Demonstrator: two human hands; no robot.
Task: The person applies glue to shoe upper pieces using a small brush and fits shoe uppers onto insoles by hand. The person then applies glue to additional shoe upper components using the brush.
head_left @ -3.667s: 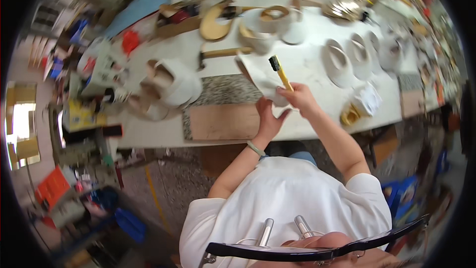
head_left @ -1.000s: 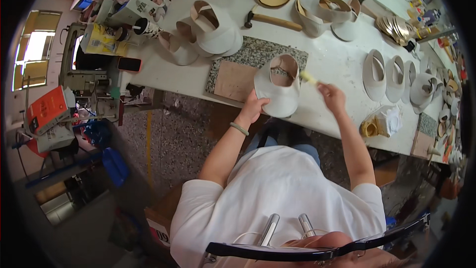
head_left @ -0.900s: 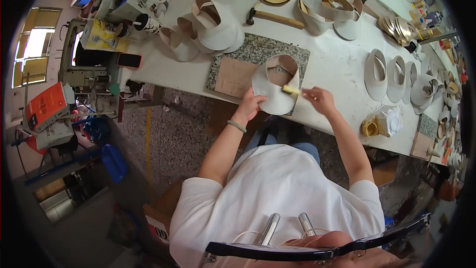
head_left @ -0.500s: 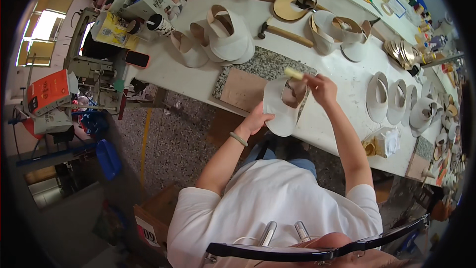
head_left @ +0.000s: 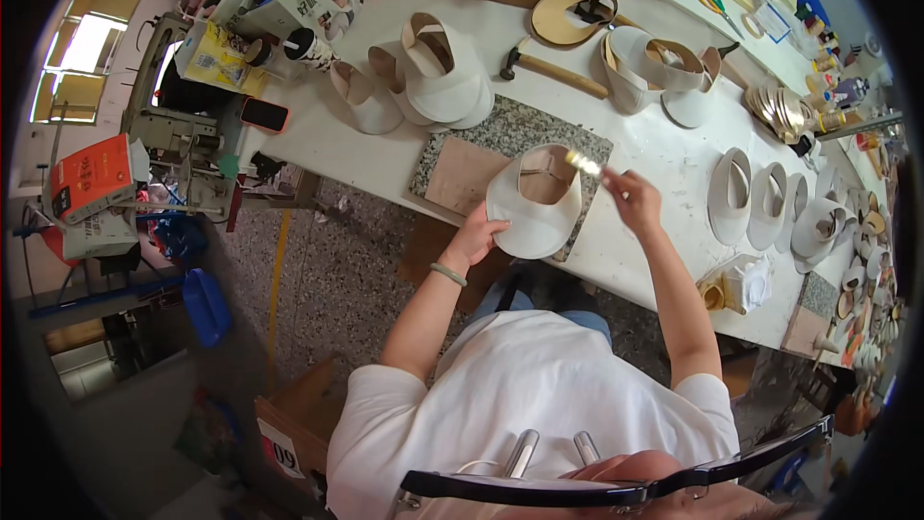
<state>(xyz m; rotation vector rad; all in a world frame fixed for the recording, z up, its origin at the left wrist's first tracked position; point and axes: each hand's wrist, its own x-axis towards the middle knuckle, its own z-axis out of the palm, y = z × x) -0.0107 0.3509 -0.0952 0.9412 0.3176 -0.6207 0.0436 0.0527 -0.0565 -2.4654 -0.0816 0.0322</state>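
Note:
My left hand (head_left: 471,238) grips the lower left edge of a white shoe upper (head_left: 525,221), thumb on top of its outer face. The upper is held tilted over the near edge of the worktable, its opening facing up and its tan lining (head_left: 546,183) visible. In my right hand (head_left: 632,200) is a small brush (head_left: 583,163) with a pale yellow tip, slightly blurred. The fingers are closed round its handle, and the tip is close to the right rim of the opening; whether they touch I cannot tell. Behind the upper lies a speckled stone slab (head_left: 510,125) with a pinkish board (head_left: 464,173) on it.
More white uppers (head_left: 445,77) stand at the back left, others (head_left: 729,197) at right. A hammer (head_left: 558,70) lies beyond the slab, and a phone (head_left: 264,115) on the left. A crumpled white-and-yellow container (head_left: 741,281) sits by the near right edge. A sewing machine (head_left: 178,130) stands left.
My left hand has shifted the upper leftward and turned it, so the opening shows more. My right hand has lowered a little, carrying the brush away from the far rim.

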